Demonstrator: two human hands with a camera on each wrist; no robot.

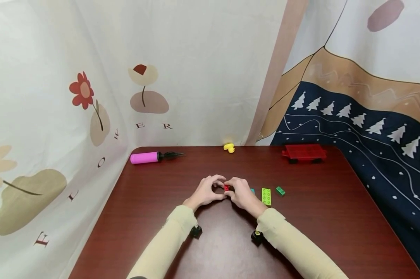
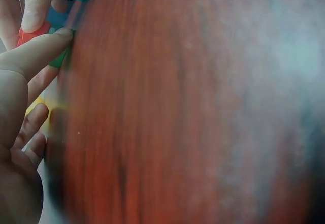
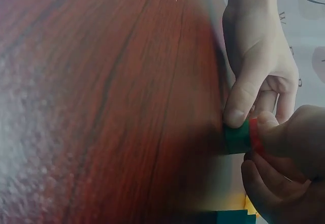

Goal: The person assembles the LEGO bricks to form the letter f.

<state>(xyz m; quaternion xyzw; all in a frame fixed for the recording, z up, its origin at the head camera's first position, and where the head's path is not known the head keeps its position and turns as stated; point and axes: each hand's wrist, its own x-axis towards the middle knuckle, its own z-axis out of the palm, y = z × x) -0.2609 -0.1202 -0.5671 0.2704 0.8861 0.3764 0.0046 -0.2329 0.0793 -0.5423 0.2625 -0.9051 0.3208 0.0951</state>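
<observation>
Both hands meet over the table around a small stack of toy bricks. A red brick (image 1: 226,188) shows between the fingertips in the head view. My right hand (image 1: 243,195) pinches this red brick, which sits on a green brick (image 3: 237,138) in the right wrist view. My left hand (image 1: 206,191) grips the green brick at the bottom, its thumb pressed to the side. Some blue (image 2: 57,18) shows beside the green in the left wrist view. Fingers hide much of the stack. A teal brick (image 1: 253,191) lies partly behind the right hand.
Right of the hands lie a lime brick (image 1: 266,196) and a small green brick (image 1: 280,191). Along the table's back edge are a pink pump (image 1: 145,157), a yellow toy (image 1: 229,147) and a red wheeled cart (image 1: 305,152). Printed curtains (image 1: 203,77) hang behind.
</observation>
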